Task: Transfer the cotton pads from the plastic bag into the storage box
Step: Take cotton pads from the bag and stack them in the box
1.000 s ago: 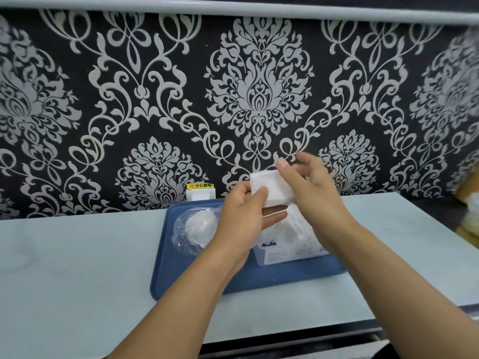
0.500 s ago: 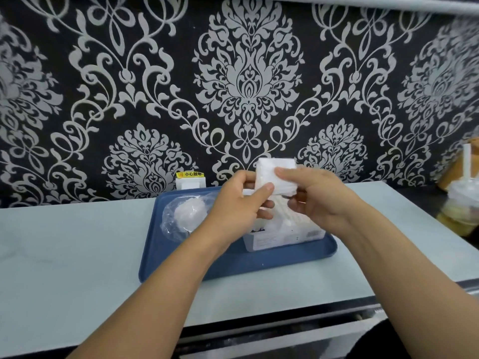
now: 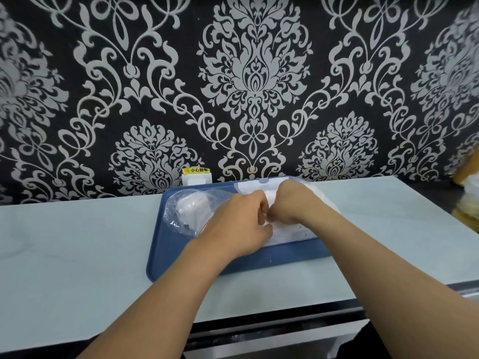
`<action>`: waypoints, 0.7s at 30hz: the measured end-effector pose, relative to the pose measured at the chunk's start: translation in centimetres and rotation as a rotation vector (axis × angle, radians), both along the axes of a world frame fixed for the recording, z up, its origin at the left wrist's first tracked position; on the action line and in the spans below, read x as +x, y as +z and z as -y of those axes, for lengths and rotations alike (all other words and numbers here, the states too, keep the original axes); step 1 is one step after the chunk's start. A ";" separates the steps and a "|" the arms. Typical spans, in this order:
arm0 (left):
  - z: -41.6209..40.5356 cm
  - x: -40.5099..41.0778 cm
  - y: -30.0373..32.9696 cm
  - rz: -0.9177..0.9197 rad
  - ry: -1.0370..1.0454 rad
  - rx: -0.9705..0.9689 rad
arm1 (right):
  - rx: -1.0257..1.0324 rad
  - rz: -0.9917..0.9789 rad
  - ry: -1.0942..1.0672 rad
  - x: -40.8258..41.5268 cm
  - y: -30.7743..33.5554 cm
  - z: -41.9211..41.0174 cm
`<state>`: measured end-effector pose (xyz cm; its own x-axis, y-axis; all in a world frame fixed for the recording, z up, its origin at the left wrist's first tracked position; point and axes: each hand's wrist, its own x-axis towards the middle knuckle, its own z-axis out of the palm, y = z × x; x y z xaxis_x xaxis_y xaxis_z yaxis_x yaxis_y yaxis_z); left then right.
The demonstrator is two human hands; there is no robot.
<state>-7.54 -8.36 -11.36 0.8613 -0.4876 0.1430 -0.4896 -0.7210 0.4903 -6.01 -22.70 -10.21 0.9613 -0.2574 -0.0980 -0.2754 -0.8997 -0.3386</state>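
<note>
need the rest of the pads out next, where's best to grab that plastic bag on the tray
Likely best from above, pinching the loose crumpled film at the near right end of the plastic bag, beside the left hand. The white pads bulge at the far left end, so that slack film gathers easily on the blue tray.

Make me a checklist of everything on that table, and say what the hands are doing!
Surface: pale countertop carrying a blue tray.
Job's things: plastic bag with cotton pads on the tray's left; storage box on its right; white pads between the fingers.
Clutter: yellowish items at the right edge, blurred.
Grippers: left hand and right hand both pinch pads over the box.
Cables: nothing seen.
Surroundings: black patterned wallpaper; white outlet cover with a yellow warning label.
</note>
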 end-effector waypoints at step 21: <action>0.1 0.0 -0.7 0.053 -0.075 0.139 | 0.243 -0.038 0.299 -3.3 2.9 0.4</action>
